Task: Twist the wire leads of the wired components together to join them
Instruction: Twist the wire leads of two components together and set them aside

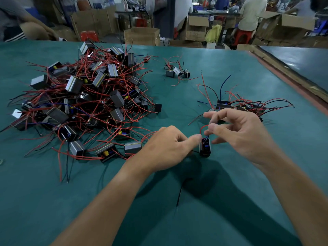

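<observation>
- The component (205,147), a small black block, sits just off the table (230,201) a little to 3 o'clock of frame centre, between both hands.
- The left hand (170,144) comes in from 9 o'clock of it. Its fingers are curled and a fingertip presses the block's upper corner. It seems to hold the block, though the far side of that grip is hidden.
- The right hand (236,132) is at 2 o'clock of the block. Thumb and forefinger are narrowed in a pinch on the red lead (203,127), which loops up at 12 o'clock, and the other fingers are splayed wide.
- A blue lead (207,138) shows just under that pinch. Whether it is already wound with the red one cannot be told.
- A black lead (179,194) trails away at 7 o'clock, unheld.
- The big pile (85,96) lies at 10 o'clock and a smaller group (248,105) at 2 o'clock.
- Risks, as I judge them:
  - The thin leads could slip from the pinch, leaving a loose join.
  - Hard twisting could snap bare strands.
  - The block could turn in the left hand and undo the winding.
  - The trailing black lead could snag stray pile wires near 9 o'clock.
</observation>
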Available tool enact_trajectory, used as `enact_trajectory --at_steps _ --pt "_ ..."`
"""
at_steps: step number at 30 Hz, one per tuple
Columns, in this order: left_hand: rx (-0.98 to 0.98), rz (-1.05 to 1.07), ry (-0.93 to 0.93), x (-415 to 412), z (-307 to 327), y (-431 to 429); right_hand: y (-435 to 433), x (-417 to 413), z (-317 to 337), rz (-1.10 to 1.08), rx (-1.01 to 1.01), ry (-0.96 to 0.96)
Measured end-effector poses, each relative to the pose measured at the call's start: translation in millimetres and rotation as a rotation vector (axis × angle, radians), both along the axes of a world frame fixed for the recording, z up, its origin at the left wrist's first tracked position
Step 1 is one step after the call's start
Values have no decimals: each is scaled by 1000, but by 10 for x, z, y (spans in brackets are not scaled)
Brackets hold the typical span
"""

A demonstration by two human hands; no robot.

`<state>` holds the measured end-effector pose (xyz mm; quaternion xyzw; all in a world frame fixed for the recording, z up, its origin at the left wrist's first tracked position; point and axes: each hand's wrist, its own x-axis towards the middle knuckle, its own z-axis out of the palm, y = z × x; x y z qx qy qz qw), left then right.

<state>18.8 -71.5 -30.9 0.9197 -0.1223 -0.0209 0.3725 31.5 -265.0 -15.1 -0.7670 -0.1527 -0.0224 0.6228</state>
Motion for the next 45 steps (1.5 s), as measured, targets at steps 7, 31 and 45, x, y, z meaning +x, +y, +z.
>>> enact_trajectory --at_steps 7,31,45 --pt "-296 61 -20 99 -90 68 -2 -6 -1 36 -33 -5" --pt "-634 -67 49 17 -31 -4 12 20 -51 27 12 -181" --pt "-629 -139 57 -11 -39 -39 29 -13 -22 66 25 -175"
